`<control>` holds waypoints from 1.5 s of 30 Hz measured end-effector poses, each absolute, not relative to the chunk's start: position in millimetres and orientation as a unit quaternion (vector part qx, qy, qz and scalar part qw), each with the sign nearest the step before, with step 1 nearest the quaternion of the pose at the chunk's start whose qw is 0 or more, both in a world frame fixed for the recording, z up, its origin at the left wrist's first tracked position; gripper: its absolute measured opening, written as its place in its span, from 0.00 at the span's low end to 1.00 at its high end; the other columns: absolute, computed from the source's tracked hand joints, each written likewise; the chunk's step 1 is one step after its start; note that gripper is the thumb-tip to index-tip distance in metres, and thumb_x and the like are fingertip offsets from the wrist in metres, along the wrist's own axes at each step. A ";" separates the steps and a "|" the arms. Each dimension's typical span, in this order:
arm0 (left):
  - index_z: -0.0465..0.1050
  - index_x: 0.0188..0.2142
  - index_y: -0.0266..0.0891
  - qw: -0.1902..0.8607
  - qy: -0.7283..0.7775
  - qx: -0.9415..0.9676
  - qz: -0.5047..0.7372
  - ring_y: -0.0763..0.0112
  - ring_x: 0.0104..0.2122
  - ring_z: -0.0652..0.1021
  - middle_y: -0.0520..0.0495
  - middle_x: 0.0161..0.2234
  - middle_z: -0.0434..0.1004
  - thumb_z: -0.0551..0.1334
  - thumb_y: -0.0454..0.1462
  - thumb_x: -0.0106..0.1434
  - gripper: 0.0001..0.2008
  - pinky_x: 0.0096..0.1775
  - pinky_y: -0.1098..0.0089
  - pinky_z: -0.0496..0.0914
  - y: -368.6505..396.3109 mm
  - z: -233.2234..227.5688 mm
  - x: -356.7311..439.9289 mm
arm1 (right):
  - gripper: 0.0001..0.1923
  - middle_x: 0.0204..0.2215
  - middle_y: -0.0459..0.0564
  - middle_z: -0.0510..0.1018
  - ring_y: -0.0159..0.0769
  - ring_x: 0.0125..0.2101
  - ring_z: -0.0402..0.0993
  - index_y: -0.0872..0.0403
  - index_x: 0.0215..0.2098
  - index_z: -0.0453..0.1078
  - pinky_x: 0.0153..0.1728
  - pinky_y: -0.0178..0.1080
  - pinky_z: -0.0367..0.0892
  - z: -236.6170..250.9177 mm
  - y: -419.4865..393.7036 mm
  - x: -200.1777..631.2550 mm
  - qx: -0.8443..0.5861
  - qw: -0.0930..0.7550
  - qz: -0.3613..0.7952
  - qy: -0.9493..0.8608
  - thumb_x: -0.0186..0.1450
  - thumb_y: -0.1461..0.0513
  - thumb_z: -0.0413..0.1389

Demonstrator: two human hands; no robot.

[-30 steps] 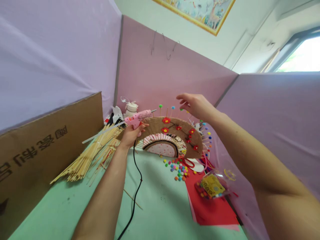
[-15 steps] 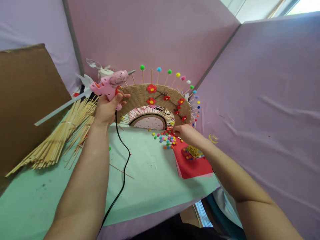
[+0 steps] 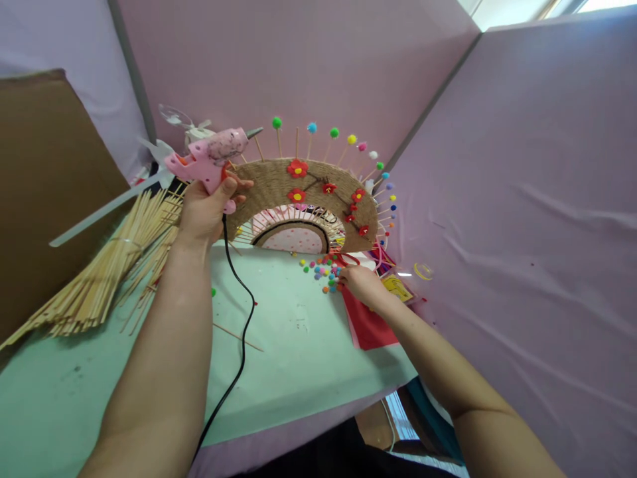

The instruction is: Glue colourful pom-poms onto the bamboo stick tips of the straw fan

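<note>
- Left hand (image 3: 204,211) clamped around pink glue gun (image 3: 212,159), nozzle aimed toward bare stick tips on the fan (image 3: 303,192), likely ready for gluing.
- Right hand (image 3: 362,284) down at the pom-poms (image 3: 323,269) just below the fan, fingers pinching together; whether one is gripped, cannot tell.
- Stick bundle (image 3: 99,279) lies left of the fan.

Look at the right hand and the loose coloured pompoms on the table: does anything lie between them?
Nothing visible does. The right hand rests on the green table with its fingertips at the edge of the pompoms. The left hand holds the pink glue gun up, away from them.
</note>
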State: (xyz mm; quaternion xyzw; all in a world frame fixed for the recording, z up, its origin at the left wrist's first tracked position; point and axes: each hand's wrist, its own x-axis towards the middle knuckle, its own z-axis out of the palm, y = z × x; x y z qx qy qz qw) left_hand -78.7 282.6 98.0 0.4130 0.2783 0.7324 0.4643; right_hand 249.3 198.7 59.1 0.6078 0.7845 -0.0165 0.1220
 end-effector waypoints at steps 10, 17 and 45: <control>0.74 0.27 0.39 0.455 0.281 0.413 0.737 0.62 0.36 0.82 0.49 0.29 0.79 0.77 0.50 0.39 0.23 0.29 0.72 0.72 285.2 96.9 -81.8 | 0.11 0.41 0.59 0.79 0.42 0.42 0.76 0.56 0.37 0.72 0.35 0.35 0.61 55.0 204.8 233.6 0.619 0.128 -0.024 0.775 0.64 0.69 0.48; 0.74 0.29 0.37 0.456 0.289 0.420 0.729 0.62 0.38 0.82 0.45 0.31 0.81 0.76 0.50 0.42 0.23 0.33 0.71 0.72 282.0 97.3 -84.3 | 0.05 0.34 0.54 0.80 0.43 0.35 0.76 0.51 0.34 0.68 0.34 0.39 0.64 121.9 200.8 211.3 0.598 -0.065 0.010 0.799 0.64 0.63 0.50; 0.76 0.30 0.35 0.480 0.291 0.418 0.715 0.61 0.38 0.81 0.42 0.33 0.83 0.76 0.51 0.39 0.26 0.35 0.68 0.71 281.6 95.2 -88.4 | 0.15 0.34 0.45 0.82 0.33 0.35 0.78 0.50 0.37 0.76 0.46 0.41 0.75 188.9 289.3 72.5 0.252 -0.631 -0.462 0.571 0.52 0.55 0.68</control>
